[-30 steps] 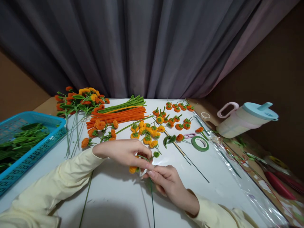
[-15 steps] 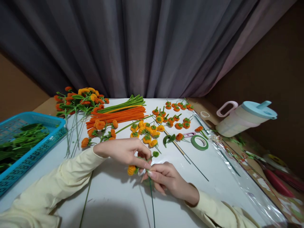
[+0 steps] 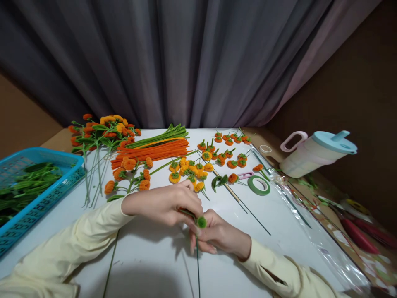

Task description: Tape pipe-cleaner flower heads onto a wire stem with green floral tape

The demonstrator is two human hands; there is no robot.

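Observation:
My left hand [image 3: 164,203] and my right hand [image 3: 218,232] meet over the front of the white table. Both are closed on a flower stem, a dark green wire [image 3: 198,265] that runs down between them toward the lower edge. A fuzzy green bud [image 3: 201,222] shows at the fingertips. The rest of the stem's top is hidden behind my fingers. Just beyond my left hand lies a branch of orange flowers [image 3: 128,164]. A cluster of yellow flower heads [image 3: 186,167] sits behind both hands.
Left is a blue basket [image 3: 70,176] of green leaves. Orange pipe cleaners [image 3: 161,151] and green ones [image 3: 167,134] lie farther back, near finished flowers [image 3: 108,128]. Toward the right are green tape [image 3: 259,185], a cup [image 3: 305,159], red-handled pliers [image 3: 359,236] and clear plastic film [image 3: 325,252].
The green bud has turned toward me and come down to the fingertips. The yellow flower that showed below my left hand is now out of sight. My hands stay together.

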